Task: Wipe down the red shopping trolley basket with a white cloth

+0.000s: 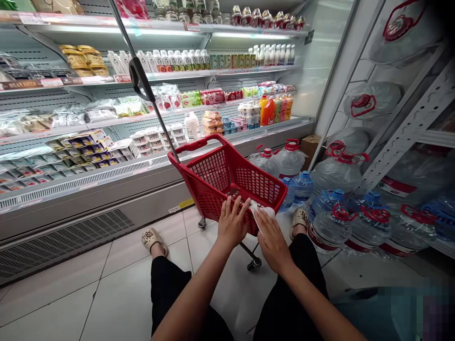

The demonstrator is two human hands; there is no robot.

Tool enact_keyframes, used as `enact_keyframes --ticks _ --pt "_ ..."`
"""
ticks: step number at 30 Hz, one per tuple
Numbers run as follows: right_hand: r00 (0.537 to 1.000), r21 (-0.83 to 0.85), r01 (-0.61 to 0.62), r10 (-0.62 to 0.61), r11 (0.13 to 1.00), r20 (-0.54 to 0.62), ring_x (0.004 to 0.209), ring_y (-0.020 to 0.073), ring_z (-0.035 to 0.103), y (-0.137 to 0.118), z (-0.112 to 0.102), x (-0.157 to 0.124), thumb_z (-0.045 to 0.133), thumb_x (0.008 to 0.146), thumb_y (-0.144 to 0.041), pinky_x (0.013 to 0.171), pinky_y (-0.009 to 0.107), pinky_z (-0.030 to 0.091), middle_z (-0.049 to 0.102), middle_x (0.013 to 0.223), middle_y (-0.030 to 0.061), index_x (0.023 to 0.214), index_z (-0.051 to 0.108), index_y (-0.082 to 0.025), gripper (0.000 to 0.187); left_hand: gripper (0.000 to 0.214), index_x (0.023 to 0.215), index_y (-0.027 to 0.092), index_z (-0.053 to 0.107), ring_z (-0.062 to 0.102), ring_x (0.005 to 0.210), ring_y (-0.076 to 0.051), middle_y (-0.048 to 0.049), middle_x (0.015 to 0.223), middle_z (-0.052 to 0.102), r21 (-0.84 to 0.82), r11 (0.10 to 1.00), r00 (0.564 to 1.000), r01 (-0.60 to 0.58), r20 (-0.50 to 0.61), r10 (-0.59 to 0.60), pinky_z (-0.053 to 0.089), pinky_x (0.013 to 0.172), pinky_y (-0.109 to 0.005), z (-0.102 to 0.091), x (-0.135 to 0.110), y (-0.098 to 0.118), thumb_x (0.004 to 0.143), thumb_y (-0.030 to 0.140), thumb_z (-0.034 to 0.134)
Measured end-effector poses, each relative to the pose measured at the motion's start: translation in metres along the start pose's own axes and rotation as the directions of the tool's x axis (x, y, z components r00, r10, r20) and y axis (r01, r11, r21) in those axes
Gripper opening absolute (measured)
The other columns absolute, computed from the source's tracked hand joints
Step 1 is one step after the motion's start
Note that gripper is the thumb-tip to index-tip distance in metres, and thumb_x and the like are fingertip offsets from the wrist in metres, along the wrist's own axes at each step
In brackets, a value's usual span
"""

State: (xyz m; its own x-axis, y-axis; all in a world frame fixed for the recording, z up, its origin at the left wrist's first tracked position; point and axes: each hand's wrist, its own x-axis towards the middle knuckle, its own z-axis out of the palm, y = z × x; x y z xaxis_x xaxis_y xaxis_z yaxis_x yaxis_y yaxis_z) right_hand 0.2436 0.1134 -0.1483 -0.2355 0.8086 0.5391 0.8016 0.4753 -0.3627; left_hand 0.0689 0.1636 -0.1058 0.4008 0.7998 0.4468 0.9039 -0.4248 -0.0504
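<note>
A red wheeled shopping basket [220, 175] stands on the tiled floor in front of me, its long handle [142, 80] rising to the upper left. My left hand [232, 222] lies on the basket's near wall with fingers spread flat. My right hand [272, 239] presses a white cloth [261, 210] against the same wall beside it. My legs in black trousers stretch out on either side of the basket.
An open refrigerated case [106, 118] with dairy packs, bottles and packets runs along the left. Large water jugs with red caps [341, 208] crowd the floor and the white rack [408, 128] on the right. A cardboard box [310, 144] sits in the corner.
</note>
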Motion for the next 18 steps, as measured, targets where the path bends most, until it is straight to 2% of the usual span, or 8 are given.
enact_keyframes --ticks 3,5,7,9,13,18 --pt "0.998 -0.050 0.052 -0.050 0.997 0.034 0.160 0.0220 0.027 0.009 -0.012 -0.002 0.030 0.100 -0.013 0.131 0.055 0.023 0.029 0.174 0.0022 0.171 -0.002 -0.032 0.079 0.084 0.169 0.035 0.023 0.040 0.152 -0.036 -0.0043 0.162 0.049 0.013 0.998 0.998 -0.060 0.036 0.060 0.028 0.127 -0.057 -0.010 0.001 -0.016 0.095 0.035 0.063" --pt "0.998 -0.091 0.052 -0.048 0.995 0.046 0.160 0.0218 0.029 0.020 -0.021 -0.007 0.031 0.101 -0.013 0.131 0.055 0.022 0.031 0.173 0.0012 0.171 -0.001 -0.032 0.079 0.079 0.169 0.034 0.021 0.042 0.150 -0.032 -0.0044 0.166 0.044 0.018 0.994 0.994 -0.105 0.033 0.104 0.023 0.130 -0.056 -0.018 0.003 -0.034 0.099 0.037 0.057" --pt "0.999 -0.115 0.012 -0.008 0.993 0.037 0.159 0.0212 0.029 0.029 -0.026 -0.012 0.029 0.102 -0.013 0.131 0.055 0.022 0.032 0.172 0.0002 0.170 -0.002 -0.034 0.078 0.073 0.168 0.032 0.027 0.035 0.155 -0.032 -0.0049 0.172 0.033 0.039 0.994 0.995 -0.102 -0.011 0.102 0.014 0.132 -0.058 -0.022 0.006 -0.051 0.101 0.041 0.056" --pt "0.999 -0.117 -0.041 0.043 0.992 0.020 0.159 0.0205 0.029 0.033 -0.027 -0.015 0.028 0.103 -0.013 0.131 0.055 0.023 0.031 0.172 -0.0001 0.170 -0.002 -0.035 0.077 0.072 0.165 0.031 0.035 0.025 0.160 -0.037 -0.0055 0.174 0.029 0.051 0.997 0.997 -0.051 -0.059 0.053 0.010 0.131 -0.063 -0.021 0.007 -0.060 0.098 0.042 0.061" --pt "0.994 -0.115 -0.107 0.105 0.988 -0.028 0.161 0.0209 0.026 0.023 -0.018 -0.005 0.029 0.102 -0.012 0.130 0.053 0.025 0.027 0.174 0.0031 0.170 -0.004 -0.030 0.078 0.081 0.163 0.029 0.040 0.020 0.160 -0.044 -0.0081 0.173 0.031 0.044 0.999 0.997 0.010 -0.076 -0.006 0.016 0.130 -0.065 -0.013 0.007 -0.053 0.089 0.038 0.071" --pt "0.998 -0.153 -0.046 0.040 0.987 -0.043 0.162 0.0218 0.021 -0.005 -0.001 0.028 0.034 0.100 -0.012 0.132 0.051 0.021 0.021 0.176 0.0068 0.170 -0.006 -0.022 0.082 0.086 0.165 0.028 0.038 0.032 0.154 -0.045 -0.0115 0.171 0.035 0.118 0.992 0.998 0.050 -0.044 -0.045 0.020 0.129 -0.061 -0.013 0.010 -0.027 0.086 0.029 0.072"
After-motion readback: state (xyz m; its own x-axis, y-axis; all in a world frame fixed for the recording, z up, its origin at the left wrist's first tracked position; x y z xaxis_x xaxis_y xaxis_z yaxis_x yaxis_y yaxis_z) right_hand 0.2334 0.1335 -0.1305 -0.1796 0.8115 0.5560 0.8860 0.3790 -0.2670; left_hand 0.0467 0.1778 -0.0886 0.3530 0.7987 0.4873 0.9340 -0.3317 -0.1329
